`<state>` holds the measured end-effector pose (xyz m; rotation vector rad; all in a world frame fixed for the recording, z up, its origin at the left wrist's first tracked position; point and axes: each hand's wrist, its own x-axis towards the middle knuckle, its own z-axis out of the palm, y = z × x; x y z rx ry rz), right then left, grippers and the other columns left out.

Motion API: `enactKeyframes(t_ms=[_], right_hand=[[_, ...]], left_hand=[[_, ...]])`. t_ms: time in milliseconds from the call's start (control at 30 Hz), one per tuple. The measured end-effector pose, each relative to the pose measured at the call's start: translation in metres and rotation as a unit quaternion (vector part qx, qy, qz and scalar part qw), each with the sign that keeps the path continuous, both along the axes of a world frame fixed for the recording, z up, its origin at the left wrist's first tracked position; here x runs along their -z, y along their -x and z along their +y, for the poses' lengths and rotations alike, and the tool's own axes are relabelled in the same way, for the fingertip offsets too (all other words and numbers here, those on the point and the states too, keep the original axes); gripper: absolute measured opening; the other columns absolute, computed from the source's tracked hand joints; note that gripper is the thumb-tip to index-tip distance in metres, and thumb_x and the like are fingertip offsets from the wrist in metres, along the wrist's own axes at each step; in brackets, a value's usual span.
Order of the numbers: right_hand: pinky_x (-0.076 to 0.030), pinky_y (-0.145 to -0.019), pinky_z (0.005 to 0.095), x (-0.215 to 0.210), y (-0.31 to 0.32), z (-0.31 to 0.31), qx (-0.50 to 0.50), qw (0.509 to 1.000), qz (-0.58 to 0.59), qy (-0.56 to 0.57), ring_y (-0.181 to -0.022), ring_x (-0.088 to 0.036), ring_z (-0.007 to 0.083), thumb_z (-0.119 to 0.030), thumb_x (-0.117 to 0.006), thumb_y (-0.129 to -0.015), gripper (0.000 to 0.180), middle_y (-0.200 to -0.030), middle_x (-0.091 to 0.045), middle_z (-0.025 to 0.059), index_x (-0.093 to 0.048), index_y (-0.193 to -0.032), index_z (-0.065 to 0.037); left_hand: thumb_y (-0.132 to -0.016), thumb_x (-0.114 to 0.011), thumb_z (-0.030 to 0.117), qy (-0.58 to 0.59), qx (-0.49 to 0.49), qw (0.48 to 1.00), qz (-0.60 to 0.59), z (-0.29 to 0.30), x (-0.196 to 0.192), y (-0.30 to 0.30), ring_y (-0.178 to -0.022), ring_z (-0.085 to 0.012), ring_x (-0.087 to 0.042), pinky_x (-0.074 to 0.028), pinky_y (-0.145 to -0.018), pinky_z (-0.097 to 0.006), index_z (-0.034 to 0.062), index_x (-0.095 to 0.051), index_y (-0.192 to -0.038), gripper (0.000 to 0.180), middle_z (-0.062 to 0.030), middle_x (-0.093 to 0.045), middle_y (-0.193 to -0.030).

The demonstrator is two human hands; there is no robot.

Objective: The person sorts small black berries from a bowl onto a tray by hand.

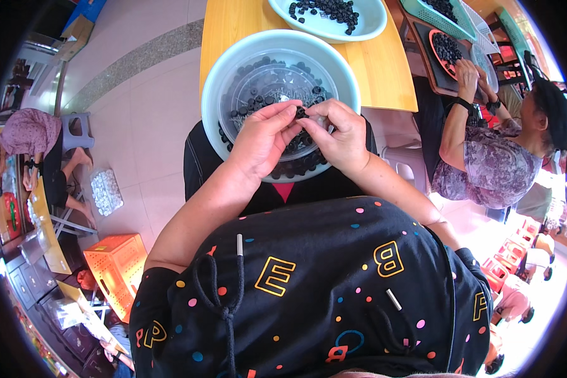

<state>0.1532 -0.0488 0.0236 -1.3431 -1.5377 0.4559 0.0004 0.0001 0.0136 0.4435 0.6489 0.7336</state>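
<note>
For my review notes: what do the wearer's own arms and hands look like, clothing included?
Both the left hand and right hand are ungloved, with bare wrists. Bare forearms emerge from short black fabric sleeves of a black top printed with multicoloured dots and outlined letters.

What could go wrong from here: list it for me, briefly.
1. The small black part sits at the fingertips of both the left hand and the right hand; it might slip and get lost among similar black pieces below.
2. The clear bowl lies inside the light blue basin; if bumped, its small metal pieces could spill out.
3. The basin reaches past the yellow table, so a knock might tip it.
</note>
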Motion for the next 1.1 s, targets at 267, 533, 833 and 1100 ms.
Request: enactKeyframes(t_ms=[267, 533, 833, 1100], right_hand=[[-0.042, -0.053, 0.0215, 0.007, -0.002, 0.0, -0.02, 0.998, 0.056, 0.005, -0.058, -0.051, 0.0082, 0.002, -0.074, -0.071, 0.02, -0.073, -0.058, 0.0035, -0.063, -0.086, -0.002], [-0.043, -0.066, 0.0181, 0.007, -0.006, 0.004, -0.105, 0.961, 0.217, 0.134, -0.08, -0.05, 0.0051, -0.001, -0.071, -0.078, 0.028, -0.094, -0.053, 0.0005, -0.064, -0.105, -0.003], [-0.043, -0.07, 0.0189, 0.01, -0.001, 0.001, -0.117, 0.913, 0.341, 0.194, -0.08, -0.05, 0.0055, -0.002, -0.067, -0.082, 0.03, -0.087, -0.054, -0.0022, -0.064, -0.112, -0.003], [-0.043, -0.07, 0.0231, 0.012, 0.003, -0.001, -0.092, 0.942, 0.281, 0.161, -0.077, -0.05, 0.0079, -0.01, -0.067, -0.084, 0.023, -0.08, -0.054, -0.0008, -0.067, -0.105, -0.002]], left_hand=[[-0.092, -0.056, 0.013, 0.009, 0.011, 1.0, -0.028, -0.002, 0.0, 0.001, -0.094, -0.0153, -0.058, -0.048, -0.088, -0.028, -0.0035, -0.06, -0.109, 0.024, -0.0098, -0.062, -0.101], [-0.094, -0.052, 0.016, -0.022, 0.038, 0.998, -0.049, -0.006, 0.008, 0.002, -0.097, -0.014, -0.059, -0.046, -0.09, -0.028, -0.0007, -0.06, -0.109, 0.024, -0.0092, -0.063, -0.104], [-0.095, -0.051, 0.017, -0.034, 0.021, 0.996, -0.077, -0.009, 0.008, 0.001, -0.098, -0.0145, -0.059, -0.046, -0.092, -0.03, 0.0004, -0.059, -0.108, 0.023, -0.0092, -0.063, -0.104], [-0.097, -0.048, 0.018, -0.048, 0.018, 0.997, -0.058, -0.013, -0.001, -0.003, -0.098, -0.0142, -0.059, -0.046, -0.094, -0.03, -0.0007, -0.058, -0.11, 0.025, -0.0084, -0.062, -0.103]])
